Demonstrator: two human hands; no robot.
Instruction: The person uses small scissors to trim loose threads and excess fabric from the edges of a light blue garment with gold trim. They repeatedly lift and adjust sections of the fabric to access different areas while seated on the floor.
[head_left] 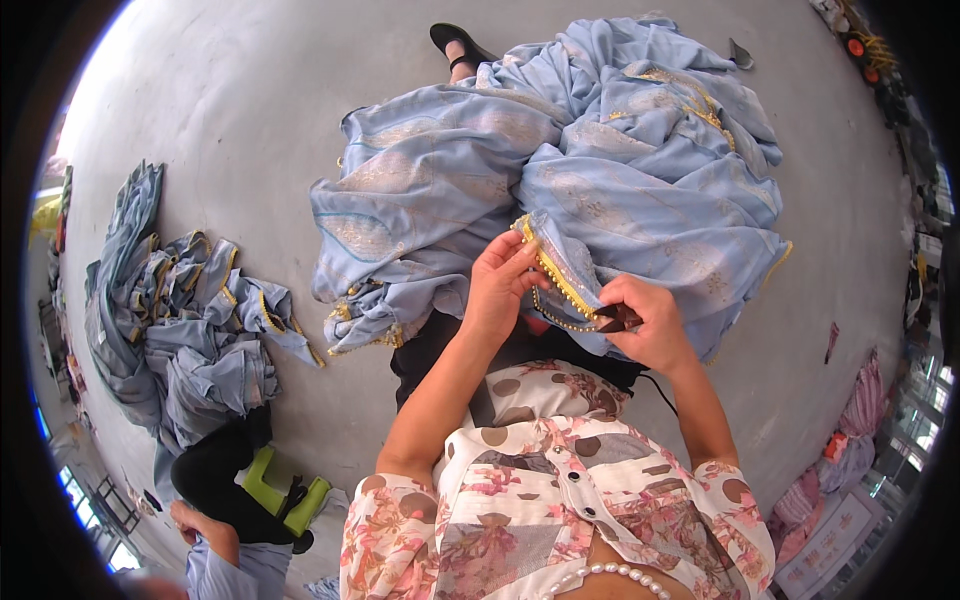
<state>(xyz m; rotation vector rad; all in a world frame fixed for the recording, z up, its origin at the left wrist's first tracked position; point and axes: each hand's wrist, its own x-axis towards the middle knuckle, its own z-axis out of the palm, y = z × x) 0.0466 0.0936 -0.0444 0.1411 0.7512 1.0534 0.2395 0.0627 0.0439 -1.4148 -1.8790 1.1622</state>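
A large light blue patterned cloth (650, 200) lies heaped across my lap and spreads forward onto the floor. Its edge carries a yellow beaded trim (562, 282), stretched between my two hands. My left hand (500, 283) pinches the trimmed edge between thumb and fingers. At the lower end of that stretch, my right hand (648, 318) is closed around a small dark tool (618, 318), held against the trim. Its kind is mostly hidden by the fingers. A beaded loop of edging hangs below the trim between the hands.
At left, another person in dark trousers (215, 475) sits by a green stool (268, 485) with a grey-blue, yellow-trimmed cloth (200, 340). A black shoe (462, 42) shows beyond my cloth. Pink bundled fabric (862, 400) lies at right on the grey floor (280, 100).
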